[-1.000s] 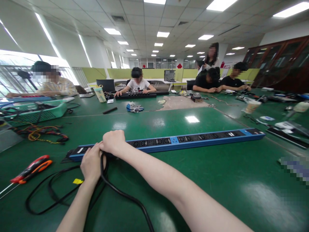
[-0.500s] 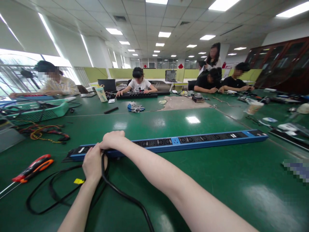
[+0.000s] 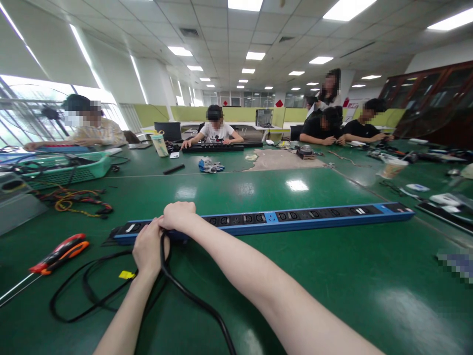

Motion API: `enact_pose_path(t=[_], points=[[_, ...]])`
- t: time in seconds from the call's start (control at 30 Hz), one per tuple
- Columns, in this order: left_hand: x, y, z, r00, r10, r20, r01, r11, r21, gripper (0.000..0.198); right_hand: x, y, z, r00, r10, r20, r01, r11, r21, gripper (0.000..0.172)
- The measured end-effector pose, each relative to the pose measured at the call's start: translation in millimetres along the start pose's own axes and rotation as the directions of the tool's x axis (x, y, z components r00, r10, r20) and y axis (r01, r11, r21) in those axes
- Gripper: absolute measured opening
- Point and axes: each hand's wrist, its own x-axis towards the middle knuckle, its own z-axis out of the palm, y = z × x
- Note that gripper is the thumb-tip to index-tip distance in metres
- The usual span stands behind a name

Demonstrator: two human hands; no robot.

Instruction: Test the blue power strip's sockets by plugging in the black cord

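A long blue power strip (image 3: 244, 229) with black sockets lies across the green table in front of me. My left hand (image 3: 150, 246) is closed at its near edge, towards the left end, around a black cable (image 3: 192, 295) that loops out by the palm and runs towards me. My right hand (image 3: 180, 216) is closed over the strip, touching my left fingers; its fingertips and whatever they hold are hidden. More black cable with a yellow tag (image 3: 126, 274) lies coiled beside my left forearm. Left of that rest screwdrivers with red-black (image 3: 59, 252) and orange-black (image 3: 68, 256) handles.
A green basket (image 3: 86, 170) of cables stands at the left, with colored wires (image 3: 70, 201) before it. Blue-white gloves (image 3: 210, 165) and a black bar (image 3: 173, 169) lie farther back. Several people sit around the table. Cups and electronic parts are at the right.
The whole view has shifted slightly, so everything appears a little farther right. Both hands keep their places on the power strip and cable.
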Motion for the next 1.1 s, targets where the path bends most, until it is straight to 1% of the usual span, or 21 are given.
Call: enact_pose_path(t=[0.1,0.2,0.3,0.53,0.73,0.87,1.0,1.1], points=[[-1,-1,1.3,1.0,0.0,-0.022,0.001,0.999,0.041,0.043,1,1,-1,1.0,-0.004,0.024,0.004,1.0,0.0,0.049],[0,-3,3.1,1.0,0.01,-0.021,-0.009,0.999,0.041,0.042,-2,1,4,1.0,0.019,-0.004,-0.019,1.0,0.0,0.048],[1,-5,3.9,0.999,-0.005,-0.035,0.007,0.999,0.038,0.041,-4,0,7,0.999,0.02,-0.027,-0.019,1.0,0.009,0.047],[0,-2,0.8,1.0,-0.028,-0.01,0.028,0.999,0.037,0.039,0,0,-4,0.999,0.022,0.027,-0.022,1.0,0.007,0.049],[1,-3,4.3,0.998,-0.051,-0.037,0.051,0.999,-0.011,0.043,-20,-1,-9,0.999,0.048,-0.01,-0.047,0.997,0.057,0.043],[0,-2,4.0,0.998,-0.056,-0.037,0.056,0.998,0.009,0.041,-20,-3,-11,0.998,0.055,-0.011,-0.054,0.998,0.041,0.043],[0,-3,3.2,0.999,-0.02,-0.025,0.02,1.0,0.011,0.041,-16,-5,-1,0.997,0.061,-0.044,-0.059,0.998,0.034,0.042],[0,-6,4.7,1.0,-0.008,-0.024,0.008,1.0,0.004,0.042,-22,-7,10,0.99,0.111,-0.092,-0.103,0.991,0.086,0.041]])
